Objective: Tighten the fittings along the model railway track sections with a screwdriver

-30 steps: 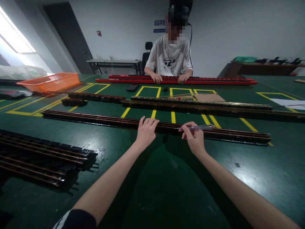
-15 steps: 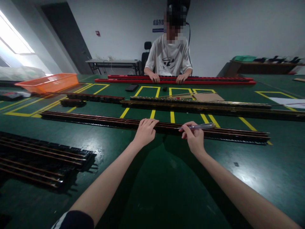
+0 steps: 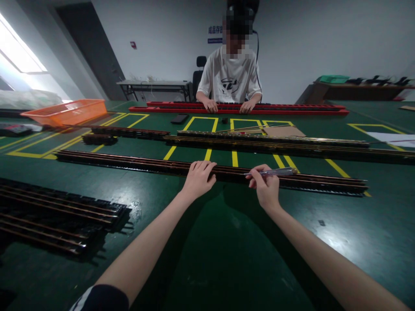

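Note:
A long black rail (image 3: 155, 165) with copper-coloured strips along its top lies across the green table in front of me. My left hand (image 3: 198, 179) is closed over the rail near its middle, fingers across the top and thumb at the near side. In my right hand (image 3: 266, 186) is a slim screwdriver (image 3: 280, 171) with a clear handle, pinched between thumb and fingers. Its thin shaft points left and lies close over the rail; whether the tip touches a strip I cannot tell.
More strip-lined black rails (image 3: 58, 211) lie at the left, others (image 3: 292, 144) beyond mine. An orange bin (image 3: 68, 113) stands far left. Across the table (image 3: 220, 250), a person (image 3: 228, 77) has both hands on red rails (image 3: 301, 109). Cardboard (image 3: 285, 131) lies beyond the rails.
My right hand and the screwdriver have shifted slightly to the right along the rail. The thumb of my left hand has moved a little to the right; the rail lies as before.

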`<action>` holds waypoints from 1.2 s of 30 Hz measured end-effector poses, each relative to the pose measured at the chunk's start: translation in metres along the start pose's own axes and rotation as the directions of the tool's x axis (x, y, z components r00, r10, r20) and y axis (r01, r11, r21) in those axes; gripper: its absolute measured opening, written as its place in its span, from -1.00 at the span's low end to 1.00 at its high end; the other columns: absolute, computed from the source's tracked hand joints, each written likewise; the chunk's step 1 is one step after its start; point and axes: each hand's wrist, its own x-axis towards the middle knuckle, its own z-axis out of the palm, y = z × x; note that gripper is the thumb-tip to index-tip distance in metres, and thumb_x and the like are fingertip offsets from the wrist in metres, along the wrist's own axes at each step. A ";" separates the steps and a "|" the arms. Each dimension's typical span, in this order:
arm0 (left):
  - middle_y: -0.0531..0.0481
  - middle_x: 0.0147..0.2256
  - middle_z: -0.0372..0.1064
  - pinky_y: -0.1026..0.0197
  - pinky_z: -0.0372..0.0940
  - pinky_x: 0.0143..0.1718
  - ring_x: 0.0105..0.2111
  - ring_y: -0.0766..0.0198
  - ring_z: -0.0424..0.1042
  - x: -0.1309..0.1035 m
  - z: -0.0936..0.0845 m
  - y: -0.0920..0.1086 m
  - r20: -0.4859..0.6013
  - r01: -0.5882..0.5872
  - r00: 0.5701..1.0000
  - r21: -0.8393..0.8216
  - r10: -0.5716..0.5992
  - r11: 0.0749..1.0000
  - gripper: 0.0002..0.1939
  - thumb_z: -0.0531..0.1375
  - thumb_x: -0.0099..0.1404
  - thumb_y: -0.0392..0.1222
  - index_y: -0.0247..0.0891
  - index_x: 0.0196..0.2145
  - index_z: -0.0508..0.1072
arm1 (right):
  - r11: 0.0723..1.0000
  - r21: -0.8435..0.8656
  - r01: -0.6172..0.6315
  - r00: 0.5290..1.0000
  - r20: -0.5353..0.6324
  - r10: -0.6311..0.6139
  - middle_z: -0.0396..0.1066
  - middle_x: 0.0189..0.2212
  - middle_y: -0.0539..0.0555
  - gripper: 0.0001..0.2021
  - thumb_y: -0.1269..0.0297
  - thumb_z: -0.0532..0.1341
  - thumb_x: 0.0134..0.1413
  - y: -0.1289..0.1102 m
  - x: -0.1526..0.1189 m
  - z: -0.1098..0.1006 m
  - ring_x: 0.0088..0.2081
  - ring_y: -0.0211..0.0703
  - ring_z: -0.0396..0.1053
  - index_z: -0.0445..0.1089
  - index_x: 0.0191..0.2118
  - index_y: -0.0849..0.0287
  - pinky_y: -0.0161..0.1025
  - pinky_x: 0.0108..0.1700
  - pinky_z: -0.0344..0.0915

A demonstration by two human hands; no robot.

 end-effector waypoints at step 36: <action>-0.15 0.01 0.37 -0.07 0.16 0.14 0.05 0.08 0.32 0.001 0.003 0.002 0.016 0.012 1.000 0.077 -0.013 0.997 -0.64 0.04 0.38 -0.13 -0.28 0.08 0.33 | 0.998 -0.054 0.013 1.000 0.020 -0.012 0.42 -0.58 0.01 -0.85 0.21 0.19 0.06 0.002 0.001 -0.001 -0.64 -0.31 0.29 0.29 -0.44 0.15 -0.34 -0.61 0.18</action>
